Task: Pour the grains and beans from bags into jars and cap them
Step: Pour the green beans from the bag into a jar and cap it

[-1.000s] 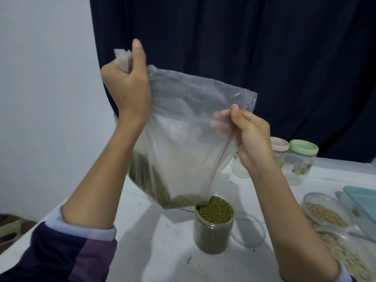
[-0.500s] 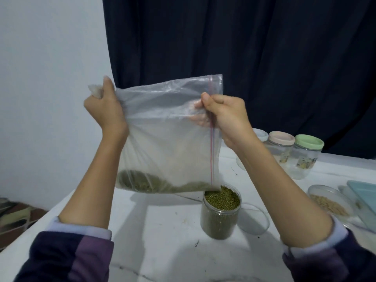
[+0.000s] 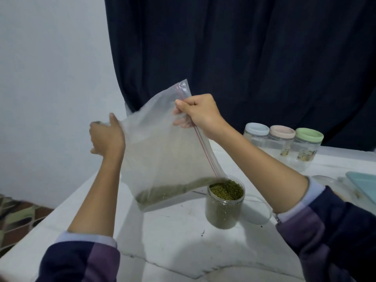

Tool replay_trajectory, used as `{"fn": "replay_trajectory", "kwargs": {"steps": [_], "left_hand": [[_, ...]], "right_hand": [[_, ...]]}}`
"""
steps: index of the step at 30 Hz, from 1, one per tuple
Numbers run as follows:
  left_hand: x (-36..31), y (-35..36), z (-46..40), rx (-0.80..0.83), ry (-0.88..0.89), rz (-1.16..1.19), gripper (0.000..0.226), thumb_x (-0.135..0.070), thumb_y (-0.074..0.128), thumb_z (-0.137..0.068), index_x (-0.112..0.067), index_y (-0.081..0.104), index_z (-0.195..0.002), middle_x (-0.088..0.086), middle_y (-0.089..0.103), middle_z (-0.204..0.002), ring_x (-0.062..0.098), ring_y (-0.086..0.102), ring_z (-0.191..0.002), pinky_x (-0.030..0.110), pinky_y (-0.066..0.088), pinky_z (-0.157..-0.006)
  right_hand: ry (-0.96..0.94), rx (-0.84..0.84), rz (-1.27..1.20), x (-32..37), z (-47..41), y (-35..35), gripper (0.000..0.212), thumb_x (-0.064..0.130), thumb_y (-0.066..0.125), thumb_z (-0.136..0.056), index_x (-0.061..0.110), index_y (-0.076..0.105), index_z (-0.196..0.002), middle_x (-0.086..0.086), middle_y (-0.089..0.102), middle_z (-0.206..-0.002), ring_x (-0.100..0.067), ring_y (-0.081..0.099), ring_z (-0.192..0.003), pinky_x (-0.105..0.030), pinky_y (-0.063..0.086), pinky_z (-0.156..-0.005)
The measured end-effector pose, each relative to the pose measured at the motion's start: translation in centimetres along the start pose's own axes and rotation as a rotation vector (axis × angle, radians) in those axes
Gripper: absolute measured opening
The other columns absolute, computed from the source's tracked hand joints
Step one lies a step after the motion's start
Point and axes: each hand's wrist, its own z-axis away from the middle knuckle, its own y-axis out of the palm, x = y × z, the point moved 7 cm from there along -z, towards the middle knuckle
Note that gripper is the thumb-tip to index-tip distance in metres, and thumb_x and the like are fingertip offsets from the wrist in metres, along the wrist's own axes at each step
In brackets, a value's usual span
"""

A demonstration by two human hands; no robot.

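- I see the white table (image 3: 173, 241) carrying everything; its right edge runs out of frame, so a teal tray and a clear dish there are cut off and I can't tell what they hold.
- I hold the clear zip bag (image 3: 162, 151) tilted, its lower corner touching the rim of the open jar (image 3: 224, 204); a band of green beans (image 3: 173, 190) lies along the bag's bottom fold.
- My right hand (image 3: 200, 113) pinches the bag's red zip edge; my left hand (image 3: 106, 137) grips the far top corner, though blur hides how its fingers lie.
- Risk, as I judge it: the jar looks full to the brim, so any more tipping could send beans over the rim onto the table.
- The limp bag could also nudge the jar sideways.
- Three capped jars (image 3: 281, 143) stand well behind; their contents are hard to make out.
- No lid for the open jar is clearly identifiable.
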Motion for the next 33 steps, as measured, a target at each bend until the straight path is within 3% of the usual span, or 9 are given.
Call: {"fn": "replay_trajectory", "kwargs": {"steps": [3,5,8,10,12,14,22,28,33], "left_hand": [[-4.1,0.3,1.2,0.026,0.331,-0.083,0.045,-0.033,0.046,-0.096,-0.009,0.045,-0.134,0.006,0.05,-0.137,0.025,0.044,-0.128,0.046,0.024,-0.111],[-7.3,1.4,3.4,0.183,0.541,0.003,0.042,-0.035,0.047,-0.097,-0.012,0.05,-0.131,0.002,0.057,-0.129,0.019,0.05,-0.121,0.034,0.031,-0.107],[-10.3,4.3,6.9,0.594,0.588,0.107,0.043,-0.041,0.052,-0.094,-0.017,0.054,-0.129,-0.007,0.059,-0.116,0.005,0.053,-0.105,0.017,0.037,-0.09],[-11.3,5.6,8.3,0.698,0.642,0.059,0.033,-0.04,0.058,-0.091,-0.017,0.064,-0.113,-0.008,0.064,-0.1,0.0,0.057,-0.09,0.014,0.041,-0.08],[-12.0,5.9,8.6,0.677,0.651,0.079,0.022,-0.034,0.067,-0.086,-0.012,0.068,-0.079,-0.006,0.061,-0.069,0.0,0.054,-0.061,0.014,0.04,-0.06],[-12.3,5.8,8.5,0.66,0.63,0.14,0.03,-0.028,0.071,-0.083,-0.002,0.066,-0.068,0.005,0.056,-0.06,0.009,0.047,-0.056,0.022,0.038,-0.055],[-11.9,3.1,5.2,0.548,0.554,0.312,0.027,-0.026,0.072,-0.082,-0.016,0.067,-0.058,-0.006,0.061,-0.056,0.01,0.053,-0.064,0.022,0.042,-0.067],[-8.2,0.3,-0.2,0.438,0.36,0.502,0.022,-0.022,0.071,-0.082,-0.012,0.068,-0.063,-0.004,0.062,-0.058,0.009,0.057,-0.066,0.019,0.047,-0.071],[-0.6,0.3,-3.2,0.349,0.035,0.559,0.021,-0.02,0.072,-0.083,-0.012,0.063,-0.066,0.0,0.06,-0.071,0.007,0.058,-0.064,0.021,0.049,-0.065]], "right_hand": [[0.013,0.021,0.037,-0.4,-0.2,0.4,0.021,0.017,0.06,-0.094,0.005,0.067,-0.078,-0.009,0.07,-0.089,-0.024,0.072,-0.068,-0.024,0.054,-0.052],[0.018,0.033,0.047,-0.6,-0.3,0.6,0.021,0.017,0.06,-0.094,0.006,0.068,-0.078,-0.009,0.071,-0.09,-0.026,0.072,-0.07,-0.026,0.056,-0.056],[0.013,0.061,0.061,-0.5,-0.4,0.7,0.019,0.016,0.058,-0.095,0.003,0.069,-0.087,-0.009,0.072,-0.09,-0.027,0.073,-0.073,-0.026,0.056,-0.057],[0.021,0.068,0.054,-0.6,-0.3,0.6,0.018,0.013,0.056,-0.096,0.002,0.068,-0.091,-0.009,0.072,-0.09,-0.027,0.073,-0.074,-0.026,0.056,-0.057],[0.02,0.075,0.037,-0.9,-0.2,0.3,0.018,0.015,0.056,-0.096,0.004,0.068,-0.089,-0.009,0.072,-0.092,-0.026,0.073,-0.076,-0.027,0.055,-0.06],[-0.004,0.121,0.032,-1.2,0.0,0.0,0.016,0.021,0.061,-0.093,0.007,0.069,-0.092,-0.005,0.073,-0.094,-0.023,0.073,-0.079,-0.026,0.052,-0.065],[0.091,0.363,0.523,-7.1,1.0,-2.5,0.017,0.022,0.075,-0.081,0.009,0.075,-0.092,-0.004,0.074,-0.09,-0.009,0.068,-0.086,-0.03,0.051,-0.093],[0.047,0.375,0.578,-3.1,-0.9,-2.2,0.013,0.022,0.075,-0.081,0.009,0.077,-0.082,0.014,0.069,-0.058,-0.007,0.07,-0.069,-0.01,0.038,-0.077],[-0.036,0.483,0.792,-1.1,-3.1,1.4,0.015,0.022,0.075,-0.079,0.01,0.074,-0.07,0.004,0.073,-0.069,-0.007,0.07,-0.064,-0.034,0.053,-0.086]]}}
